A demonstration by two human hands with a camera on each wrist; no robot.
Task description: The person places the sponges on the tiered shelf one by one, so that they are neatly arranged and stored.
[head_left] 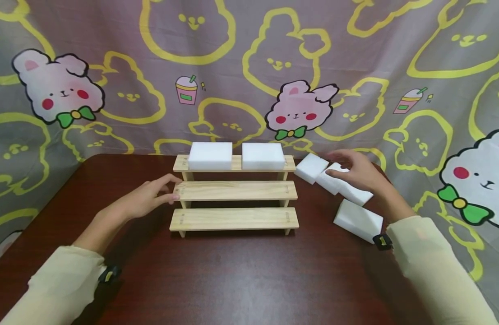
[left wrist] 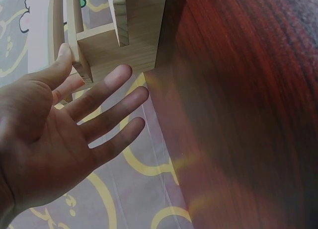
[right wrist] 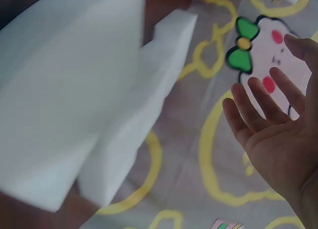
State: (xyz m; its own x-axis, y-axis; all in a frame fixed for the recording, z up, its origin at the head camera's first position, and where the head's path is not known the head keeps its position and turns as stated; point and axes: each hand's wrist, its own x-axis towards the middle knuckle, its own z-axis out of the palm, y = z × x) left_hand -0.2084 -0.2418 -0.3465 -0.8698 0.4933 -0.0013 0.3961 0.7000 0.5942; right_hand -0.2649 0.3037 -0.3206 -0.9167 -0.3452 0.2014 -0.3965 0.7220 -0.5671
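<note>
A three-tier wooden display stand [head_left: 236, 191] stands on the table, its left end at my left hand [head_left: 150, 197]. The thumb and index finger of that hand pinch the end of the middle tier, while the other fingers stay spread, as the left wrist view [left wrist: 54, 134] shows. Two white sponge blocks [head_left: 210, 155] lie side by side on the top tier. To the right of the stand, my right hand [head_left: 357, 169] hovers over loose white sponge blocks [head_left: 310, 168], fingers loosely bent. Nothing is in its grasp in the right wrist view, where the palm [right wrist: 283, 149] shows.
Nearer the front right, another white sponge block [head_left: 358, 220] lies close to the right wrist. The dark red wooden table [head_left: 233, 280] extends in front of the stand. Behind it hangs a patterned curtain [head_left: 225, 81] with cartoon rabbits.
</note>
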